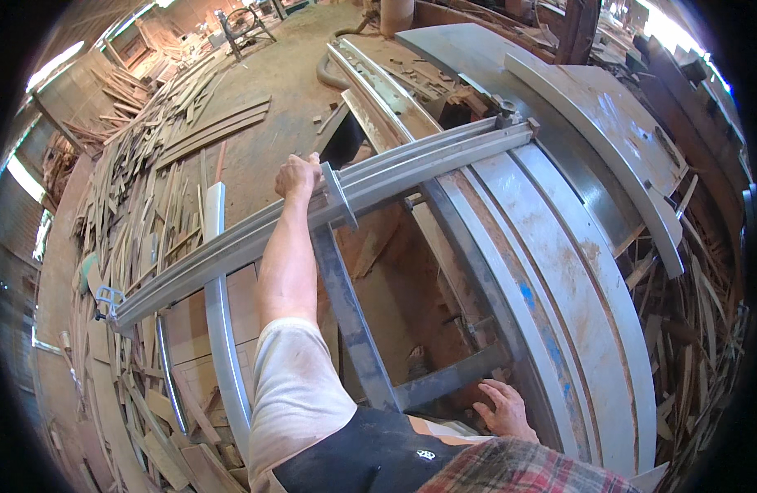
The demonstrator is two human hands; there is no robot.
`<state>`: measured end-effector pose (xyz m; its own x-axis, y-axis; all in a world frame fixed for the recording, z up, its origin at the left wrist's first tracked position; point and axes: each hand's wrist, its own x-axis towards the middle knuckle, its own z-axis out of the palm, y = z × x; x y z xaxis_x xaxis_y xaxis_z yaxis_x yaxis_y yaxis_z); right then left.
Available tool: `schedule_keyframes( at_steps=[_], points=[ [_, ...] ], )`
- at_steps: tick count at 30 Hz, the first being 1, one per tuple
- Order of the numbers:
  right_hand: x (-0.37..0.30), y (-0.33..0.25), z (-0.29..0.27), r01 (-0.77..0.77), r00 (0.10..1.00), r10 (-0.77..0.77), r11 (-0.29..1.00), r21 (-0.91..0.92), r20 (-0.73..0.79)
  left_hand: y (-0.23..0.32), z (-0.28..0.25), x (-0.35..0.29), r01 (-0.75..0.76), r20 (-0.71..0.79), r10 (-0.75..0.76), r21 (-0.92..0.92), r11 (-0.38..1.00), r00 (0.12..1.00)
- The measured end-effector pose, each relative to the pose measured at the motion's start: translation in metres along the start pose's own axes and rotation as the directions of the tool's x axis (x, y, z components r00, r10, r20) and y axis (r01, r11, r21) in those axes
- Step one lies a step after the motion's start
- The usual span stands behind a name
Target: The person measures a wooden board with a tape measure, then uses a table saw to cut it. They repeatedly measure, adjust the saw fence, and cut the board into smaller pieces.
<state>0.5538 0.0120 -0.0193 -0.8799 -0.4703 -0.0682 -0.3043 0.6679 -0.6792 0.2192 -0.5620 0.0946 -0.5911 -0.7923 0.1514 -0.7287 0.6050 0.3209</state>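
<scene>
A long grey metal crosscut fence (436, 156) runs slantwise over the frame of a large sliding table saw. At its middle, a flat metal stop (339, 197) sits across the rails. My left hand (297, 176), arm stretched forward, is closed at the stop's left side; its fingers curl away from view over the fence's far edge. My right hand (506, 409) lies low beside my body with bent fingers apart, holding nothing. Its fingertips are near a dark steel crossbar (448, 375) of the outrigger frame; whether they touch it I cannot tell.
The grey saw table (551, 222) curves along the right, with a raised metal rip fence (596, 135) on it. Long offcut strips (120, 185) are heaped on the left floor. More scrap wood (699, 361) lies at the right. A flexible hose (329, 72) bends beyond the saw.
</scene>
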Motion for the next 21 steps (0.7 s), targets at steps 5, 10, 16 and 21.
schedule_keyframes(
  at_steps=[5,10,16,21],
  points=[
    [-0.012,0.005,0.005,-0.028,0.999,0.028,1.000,0.002,-0.022,-0.011,0.010,0.013,-0.134,-0.002,0.135,0.057,0.989,0.991],
    [0.021,-0.009,0.001,0.167,0.986,-0.168,0.985,0.037,0.012,-0.035,0.014,0.038,-0.486,0.078,0.485,-0.005,0.874,0.871],
    [0.070,-0.021,0.001,0.382,0.923,-0.384,0.923,0.038,0.035,-0.079,0.000,0.019,-0.593,-0.086,0.602,-0.323,0.737,0.794],
    [0.039,-0.004,-0.011,0.333,0.942,-0.331,0.942,0.035,-0.059,-0.205,-0.024,-0.096,-0.296,0.099,0.312,-0.147,0.944,0.945]
  ],
)
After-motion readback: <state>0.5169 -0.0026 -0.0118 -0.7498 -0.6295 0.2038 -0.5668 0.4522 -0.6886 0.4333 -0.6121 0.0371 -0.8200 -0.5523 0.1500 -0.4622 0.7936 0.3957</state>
